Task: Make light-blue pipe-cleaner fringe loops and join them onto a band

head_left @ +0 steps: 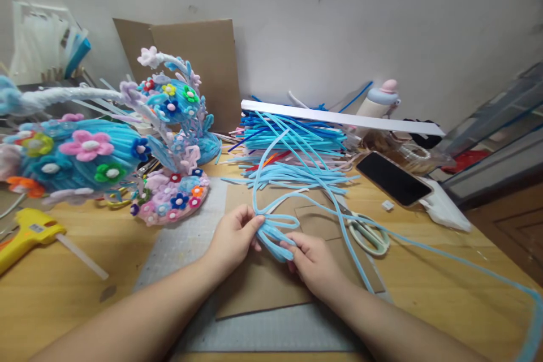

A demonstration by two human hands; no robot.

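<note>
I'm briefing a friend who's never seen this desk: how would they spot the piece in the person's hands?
On the wooden table, find the flat brown cardboard sheet. Above it, held by the left hand and right hand, is a light-blue fuzzy bundle. Its loops set it apart from the mostly straight stems piled behind.

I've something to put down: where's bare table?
Front left, between the yellow glue gun and left forearm, the wood is bare; so is front right, between the right forearm and long blue strand. It's crowded at the back with piled fuzzy stems, and flowered ornaments at left.
</note>
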